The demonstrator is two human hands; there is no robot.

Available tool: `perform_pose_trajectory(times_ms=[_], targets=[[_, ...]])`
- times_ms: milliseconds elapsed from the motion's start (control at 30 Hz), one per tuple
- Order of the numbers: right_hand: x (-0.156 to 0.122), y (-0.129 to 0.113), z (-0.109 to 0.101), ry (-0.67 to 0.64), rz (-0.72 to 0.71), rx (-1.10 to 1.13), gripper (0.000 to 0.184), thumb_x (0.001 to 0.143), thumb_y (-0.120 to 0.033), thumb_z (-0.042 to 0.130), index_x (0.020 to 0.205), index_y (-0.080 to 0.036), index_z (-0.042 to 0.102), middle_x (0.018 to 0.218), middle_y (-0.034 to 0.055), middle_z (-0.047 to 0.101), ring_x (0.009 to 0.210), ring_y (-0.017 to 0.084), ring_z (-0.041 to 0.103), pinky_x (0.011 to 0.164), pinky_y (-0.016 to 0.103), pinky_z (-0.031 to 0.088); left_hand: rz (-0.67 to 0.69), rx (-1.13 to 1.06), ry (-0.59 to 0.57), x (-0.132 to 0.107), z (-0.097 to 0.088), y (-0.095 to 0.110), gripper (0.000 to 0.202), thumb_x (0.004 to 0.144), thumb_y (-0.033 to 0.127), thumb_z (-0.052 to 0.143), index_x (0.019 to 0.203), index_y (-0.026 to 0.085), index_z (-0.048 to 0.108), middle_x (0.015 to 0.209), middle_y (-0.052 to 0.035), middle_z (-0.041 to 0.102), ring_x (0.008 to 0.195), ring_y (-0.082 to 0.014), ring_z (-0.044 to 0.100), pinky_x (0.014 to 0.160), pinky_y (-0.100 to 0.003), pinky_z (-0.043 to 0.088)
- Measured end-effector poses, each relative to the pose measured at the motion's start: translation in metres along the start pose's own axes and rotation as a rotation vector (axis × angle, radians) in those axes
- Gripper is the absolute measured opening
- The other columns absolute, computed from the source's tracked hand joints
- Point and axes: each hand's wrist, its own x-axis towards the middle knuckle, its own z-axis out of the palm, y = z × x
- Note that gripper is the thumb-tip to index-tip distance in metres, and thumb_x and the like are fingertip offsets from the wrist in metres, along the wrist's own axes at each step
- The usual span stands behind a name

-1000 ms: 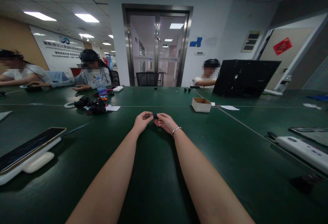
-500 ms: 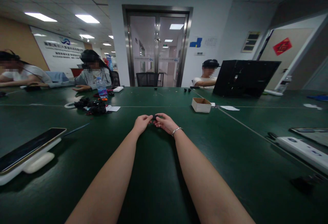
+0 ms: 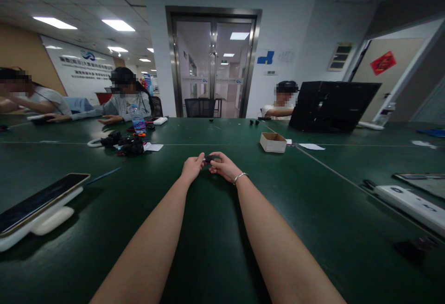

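"Now, where do we have the small black piece (image 3: 209,159)?"

"Between our two hands, straight ahead of us, over the desk (image 3: 210,234); whether it touches the surface, we cannot tell. Its long axis seems to run sideways, from one set of fingertips to the other."

"Which hand has more of it?"

"Our right hand (image 3: 224,167): that grip is clamped on the piece, fingers curled about the right end. Our left hand (image 3: 191,168) has thumb and fingertips at the left end, but the detail is too small for us to tell whether they pinch it."

"And around us?"

"Farther off to our right, the small box (image 3: 274,145); to our left, well apart, the dark heap (image 3: 130,146), with the bottle (image 3: 138,121) behind it. We see green surface on both sides of our wrists, and a pale seam (image 3: 181,144) crossing near, just beyond our fingers."
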Motion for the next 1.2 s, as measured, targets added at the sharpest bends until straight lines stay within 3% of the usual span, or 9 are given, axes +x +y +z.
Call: perform_pose_trajectory(times_ms=[367, 567, 833, 1000, 1200], targets=[[0.0026, -0.0018, -0.0006, 0.064, 0.050, 0.067, 0.021, 0.079, -0.016, 0.062, 0.096, -0.015, 0.050, 0.067, 0.0045, 0.065, 0.053, 0.010, 0.061, 0.052, 0.022, 0.051, 0.099, -0.225, -0.078, -0.0037, 0.0014, 0.0044, 0.039, 0.069, 0.055, 0.054, 0.065, 0.016, 0.056, 0.059, 0.0010, 0.053, 0.057, -0.0120, 0.048, 0.055, -0.024, 0.035], [0.0032, -0.0014, -0.0011, 0.096, 0.055, 0.057, 0.016, 0.080, -0.020, 0.063, 0.089, -0.014, 0.051, 0.060, 0.0047, 0.063, 0.052, 0.011, 0.061, 0.050, 0.020, 0.050, 0.138, -0.223, -0.103, -0.0053, 0.0001, 0.0062, 0.036, 0.069, 0.052, 0.056, 0.067, 0.016, 0.056, 0.061, 0.0000, 0.054, 0.060, -0.0130, 0.050, 0.059, -0.025, 0.038], [0.0031, -0.0021, -0.0004, 0.114, 0.047, 0.028, 0.015, 0.083, -0.026, 0.059, 0.083, -0.013, 0.051, 0.057, 0.0064, 0.063, 0.046, 0.010, 0.058, 0.045, 0.018, 0.047, 0.245, -0.318, -0.056, -0.0063, 0.0022, 0.0060, 0.029, 0.068, 0.038, 0.063, 0.085, 0.015, 0.060, 0.079, -0.0042, 0.062, 0.074, -0.0150, 0.057, 0.071, -0.027, 0.044], [0.0022, -0.0020, -0.0005, 0.107, 0.057, 0.038, 0.009, 0.084, -0.020, 0.057, 0.087, -0.014, 0.050, 0.058, 0.0054, 0.064, 0.049, 0.011, 0.060, 0.047, 0.019, 0.048, 0.163, -0.289, -0.071, -0.0076, -0.0002, 0.0098, 0.030, 0.069, 0.043, 0.062, 0.079, 0.014, 0.061, 0.071, -0.0048, 0.063, 0.066, -0.0148, 0.057, 0.064, -0.027, 0.044], [0.0014, 0.0001, -0.0013, 0.060, 0.030, 0.043, 0.014, 0.081, -0.016, 0.060, 0.092, -0.016, 0.051, 0.061, 0.0034, 0.063, 0.053, 0.010, 0.060, 0.052, 0.020, 0.048, 0.062, -0.189, -0.076, -0.0033, -0.0024, 0.0049, 0.038, 0.071, 0.051, 0.055, 0.069, 0.014, 0.061, 0.061, -0.0043, 0.062, 0.056, -0.0132, 0.055, 0.056, -0.025, 0.040]])
